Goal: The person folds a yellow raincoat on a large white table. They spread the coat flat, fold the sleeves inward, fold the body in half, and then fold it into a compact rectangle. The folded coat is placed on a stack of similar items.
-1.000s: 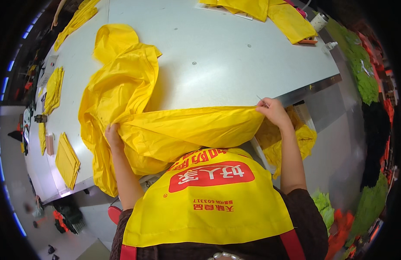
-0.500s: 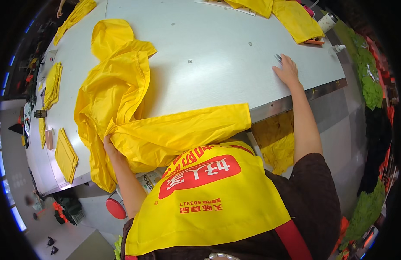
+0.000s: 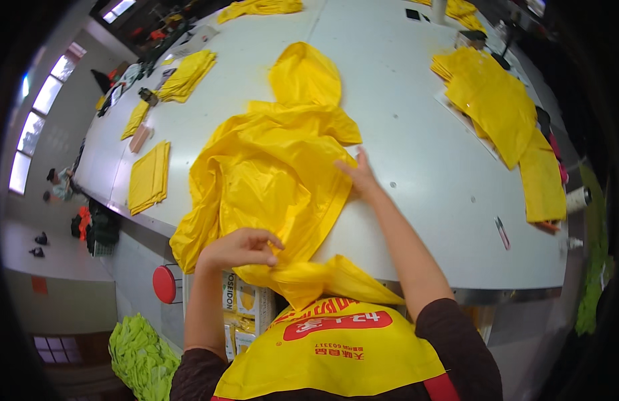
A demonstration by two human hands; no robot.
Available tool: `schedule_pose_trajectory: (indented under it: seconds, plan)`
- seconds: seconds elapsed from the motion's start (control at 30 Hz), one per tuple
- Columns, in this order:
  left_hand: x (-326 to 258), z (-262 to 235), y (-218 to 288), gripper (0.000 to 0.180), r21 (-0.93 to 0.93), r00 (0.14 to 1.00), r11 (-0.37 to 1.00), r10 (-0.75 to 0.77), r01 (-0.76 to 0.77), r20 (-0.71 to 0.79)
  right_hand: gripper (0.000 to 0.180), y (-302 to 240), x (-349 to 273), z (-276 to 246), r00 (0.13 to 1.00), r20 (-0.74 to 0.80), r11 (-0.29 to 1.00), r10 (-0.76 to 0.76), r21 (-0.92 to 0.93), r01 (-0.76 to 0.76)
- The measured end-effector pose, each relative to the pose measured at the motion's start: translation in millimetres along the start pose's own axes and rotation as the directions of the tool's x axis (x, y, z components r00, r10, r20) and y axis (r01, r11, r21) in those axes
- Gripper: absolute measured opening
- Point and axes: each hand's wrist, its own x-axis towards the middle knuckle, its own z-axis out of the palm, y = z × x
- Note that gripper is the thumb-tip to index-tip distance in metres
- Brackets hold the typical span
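Note:
A large garment of thin, shiny yellow fabric (image 3: pixel 276 180) lies rumpled on the table, a rounded hood-like part (image 3: pixel 306 73) at its far end. Over its near left part is my left hand (image 3: pixel 242 248), fingers loosely bent with a gap between thumb and forefinger. My right hand (image 3: pixel 358 175) rests at the garment's right edge with thumb and fingers apart. A narrow yellow strip of the cloth (image 3: pixel 336 277), blurred, hangs over the table's near edge against my apron. To the right lies a small pair of thread snips (image 3: pixel 502 234) with a pink handle.
Folded yellow cloths (image 3: pixel 149 179) lie at the left, others (image 3: pixel 493 100) at the right. A thread cone (image 3: pixel 578 199) stands at the right edge. Below the table are a red stool (image 3: pixel 164 284) and a heap of green fabric (image 3: pixel 144 357). The metal-topped table (image 3: pixel 423 194) reaches far back.
My right hand has let go of the snips and moved left to the garment. My left hand has released the strip of cloth, which has dropped toward my apron. The view has turned left.

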Motion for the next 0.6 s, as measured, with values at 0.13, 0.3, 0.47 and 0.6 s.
schedule_pose_trajectory:
  seconds: [0.13,0.3,0.47,0.6]
  plan:
    - [30.3,-13.2,38.4,0.044,0.529,0.73,0.84,0.436,-0.12,-0.526,0.043,6.8,-86.0,115.8,0.845,0.526,0.982,-0.094,-0.093,0.167]
    - [98.4,-41.9,-14.2,0.085,0.828,0.672,0.338,0.484,0.446,-0.56,0.036,-5.1,-235.0,165.5,0.376,0.925,0.899,0.049,-0.205,0.388]
    - [65.3,1.7,-73.1,0.038,0.846,0.862,0.431,0.243,0.314,-0.444,0.033,-86.5,-217.3,145.2,-0.185,0.973,0.775,0.138,0.01,0.632]
    - [-16.7,33.8,-160.6,0.034,0.919,0.608,0.336,0.78,-0.205,-0.149,0.028,-101.5,-156.1,167.9,0.256,0.965,0.691,-0.05,-0.151,0.707]
